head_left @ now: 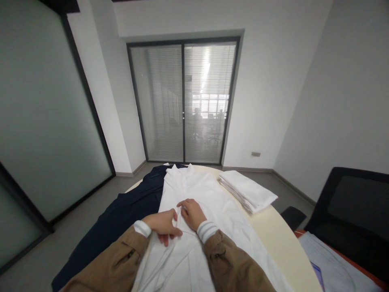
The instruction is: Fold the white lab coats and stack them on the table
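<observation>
A white collared shirt (209, 190) lies spread front-up on the table, its collar pointing away from me. My left hand (164, 224) is bent over the middle of the shirt front, with curled fingers on the fabric by the placket. From the other side, my right hand (192, 213) pinches the placket edge between thumb and fingers. The two hands nearly meet, and any button between them is too small to make out. To the left, a dark navy garment (121, 219) lies beside the shirt and hangs toward the table's near left side.
A folded stack of white cloth (246, 190) rests at the right edge of the cream round table (273, 231). Further right stands a black mesh chair (352, 215), with papers (331, 259) on an orange surface near it. Glass doors with blinds (184, 101) are beyond the table.
</observation>
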The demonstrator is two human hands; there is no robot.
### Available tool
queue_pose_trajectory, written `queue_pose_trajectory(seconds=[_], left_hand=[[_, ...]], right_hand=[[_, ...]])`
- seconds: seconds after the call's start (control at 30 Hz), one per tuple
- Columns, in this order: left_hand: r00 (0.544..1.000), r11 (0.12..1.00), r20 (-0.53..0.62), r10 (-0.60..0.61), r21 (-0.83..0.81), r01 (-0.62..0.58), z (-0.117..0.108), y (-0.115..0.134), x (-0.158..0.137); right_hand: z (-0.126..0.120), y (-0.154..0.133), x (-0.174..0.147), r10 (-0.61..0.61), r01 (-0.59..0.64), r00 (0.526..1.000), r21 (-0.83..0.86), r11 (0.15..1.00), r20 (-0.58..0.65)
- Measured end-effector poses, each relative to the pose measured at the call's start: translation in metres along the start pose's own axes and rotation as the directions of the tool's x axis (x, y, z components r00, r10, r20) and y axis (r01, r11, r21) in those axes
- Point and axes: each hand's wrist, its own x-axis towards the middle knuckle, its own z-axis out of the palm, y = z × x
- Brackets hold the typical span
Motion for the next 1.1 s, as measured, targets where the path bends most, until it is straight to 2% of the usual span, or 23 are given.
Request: queue_pose_trajectory(seconds=[0.07, 0.13, 0.23, 0.33, 0.43, 0.57, 0.77, 0.9, 1.0, 1.1], left_hand=[[0.995, 0.997, 0.061, 0.077, -0.007, -0.077, 0.002, 0.000, -0.008], [0.987, 0.989, 0.064, 0.148, 0.008, -0.149, 0.003, -0.001, -0.011], [0.967, 0.954, -0.028, 0.252, 0.172, -0.244, 0.004, -0.007, -0.011], [0.902, 0.865, -0.169, 0.398, 0.396, -0.308, 0.008, -0.014, -0.010], [0.862, 0.806, -0.187, 0.471, 0.488, -0.335, 0.015, -0.019, -0.014], [0.845, 0.771, -0.101, 0.526, 0.475, -0.423, 0.022, -0.019, -0.024], [0.855, 0.803, 0.009, 0.518, 0.338, -0.490, 0.024, -0.020, -0.034], [0.851, 0.809, 0.033, 0.524, 0.293, -0.510, 0.025, -0.026, -0.035], [0.820, 0.782, 0.038, 0.570, 0.280, -0.557, 0.026, -0.024, -0.035], [0.747, 0.727, 0.002, 0.665, 0.228, -0.648, 0.027, -0.018, -0.035]], right_hand=[[0.001, 0.001, 0.001, 0.009, -0.009, 1.000, 0.031, 0.999, -0.003], [0.002, 0.003, 0.001, 0.022, -0.021, 1.000, 0.061, 0.998, -0.005], [0.005, 0.008, 0.002, 0.046, -0.042, 0.998, 0.117, 0.992, -0.034], [0.009, 0.013, 0.004, 0.085, -0.069, 0.993, 0.185, 0.980, -0.082], [0.011, 0.016, 0.006, 0.116, -0.091, 0.989, 0.241, 0.966, -0.090], [0.010, 0.015, 0.008, 0.126, -0.098, 0.989, 0.283, 0.954, -0.081], [0.008, 0.012, 0.007, 0.137, -0.102, 0.986, 0.297, 0.949, -0.098], [0.007, 0.011, 0.007, 0.135, -0.101, 0.986, 0.303, 0.948, -0.094], [0.007, 0.011, 0.008, 0.134, -0.101, 0.987, 0.304, 0.947, -0.088], [0.006, 0.009, 0.008, 0.148, -0.115, 0.985, 0.298, 0.948, -0.090]])
